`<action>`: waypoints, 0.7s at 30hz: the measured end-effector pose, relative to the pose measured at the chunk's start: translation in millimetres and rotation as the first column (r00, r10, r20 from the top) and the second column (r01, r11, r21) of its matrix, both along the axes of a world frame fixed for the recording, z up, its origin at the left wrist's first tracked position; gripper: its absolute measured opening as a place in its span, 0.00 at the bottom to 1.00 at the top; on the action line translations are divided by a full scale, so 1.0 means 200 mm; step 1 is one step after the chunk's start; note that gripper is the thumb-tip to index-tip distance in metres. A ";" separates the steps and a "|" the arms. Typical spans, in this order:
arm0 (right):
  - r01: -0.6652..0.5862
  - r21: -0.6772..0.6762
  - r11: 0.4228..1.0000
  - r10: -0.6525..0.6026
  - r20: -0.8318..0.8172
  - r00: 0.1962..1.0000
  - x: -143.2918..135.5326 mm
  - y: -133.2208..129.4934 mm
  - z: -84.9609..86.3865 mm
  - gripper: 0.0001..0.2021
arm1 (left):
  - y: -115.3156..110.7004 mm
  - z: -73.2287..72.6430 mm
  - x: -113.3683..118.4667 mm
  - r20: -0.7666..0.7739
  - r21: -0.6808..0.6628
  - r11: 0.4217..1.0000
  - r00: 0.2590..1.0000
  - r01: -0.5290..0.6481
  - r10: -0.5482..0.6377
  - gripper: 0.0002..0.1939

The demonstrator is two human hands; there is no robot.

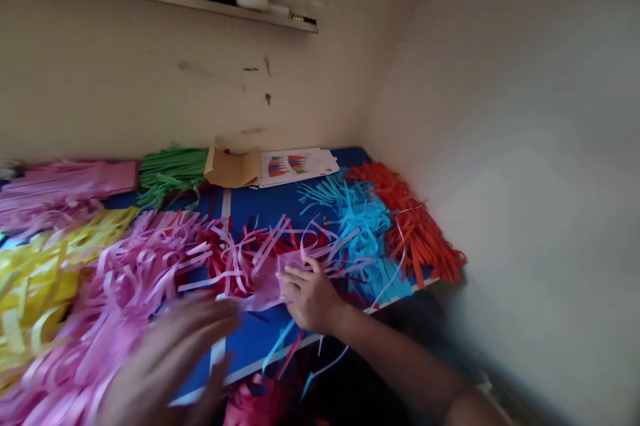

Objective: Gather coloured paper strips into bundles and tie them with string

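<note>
A pink fringed paper piece (265, 283) lies across the middle of the blue table (250, 339), its strips spread over dark red fringe. My right hand (310, 296) rests on its right part, and the fingertips press or pinch the paper; whether they grip it is hard to tell. Blurred by motion, my left hand (175, 359) is raised at the lower left, fingers apart and nothing visible in it. A large heap of pink fringe (120, 286) lies beside and beyond that hand.
Yellow fringe (40, 279) is at the left, green fringe (173, 169) at the back. An open brown envelope (233, 168) and a printed sheet (297, 166) lie along the wall. Blue fringe (365, 226) and orange-red fringe (415, 233) cover the right corner. Red material (255, 403) is below the front edge.
</note>
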State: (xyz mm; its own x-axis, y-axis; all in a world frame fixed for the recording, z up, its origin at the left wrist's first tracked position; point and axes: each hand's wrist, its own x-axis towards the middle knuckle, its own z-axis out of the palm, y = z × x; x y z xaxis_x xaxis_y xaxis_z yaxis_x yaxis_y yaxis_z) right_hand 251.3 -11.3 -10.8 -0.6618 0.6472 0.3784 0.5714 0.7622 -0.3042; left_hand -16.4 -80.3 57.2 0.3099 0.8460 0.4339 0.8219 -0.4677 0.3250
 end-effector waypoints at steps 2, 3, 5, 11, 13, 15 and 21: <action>-0.002 -0.015 1.000 0.003 0.036 0.999 0.01 0.00 0.00 0.12 | 0.09 -0.05 0.27 -0.026 -0.083 0.979 0.982 0.186 -0.189 0.24; 0.002 -0.026 1.000 -0.001 0.061 0.998 0.01 0.00 0.00 0.13 | 0.15 -0.09 0.36 -0.070 -0.099 0.972 0.973 0.212 -0.219 0.27; 0.038 -0.061 0.997 -0.031 0.107 0.994 0.02 -0.01 0.01 0.13 | 0.26 -0.19 0.45 -0.157 -0.097 0.975 0.964 0.202 -0.215 0.36; 0.206 -0.149 0.967 -0.177 0.186 0.966 0.04 0.01 0.10 0.12 | 0.29 -0.39 0.27 -0.228 -0.044 0.996 0.970 0.074 -0.082 0.22; 0.204 -0.163 0.965 -0.166 0.220 0.961 0.05 0.04 0.14 0.07 | 0.27 -0.38 0.25 -0.177 -0.030 0.995 0.979 0.096 -0.100 0.19; 0.191 -0.177 0.966 -0.147 0.233 0.961 0.07 0.07 0.16 0.07 | 0.26 -0.36 0.25 -0.109 -0.031 0.996 0.990 0.086 -0.089 0.18; 0.232 -0.220 0.948 -0.177 0.243 0.954 0.06 0.15 0.17 0.10 | 0.31 -0.31 0.23 -0.106 -0.160 0.985 0.993 -0.062 0.046 0.20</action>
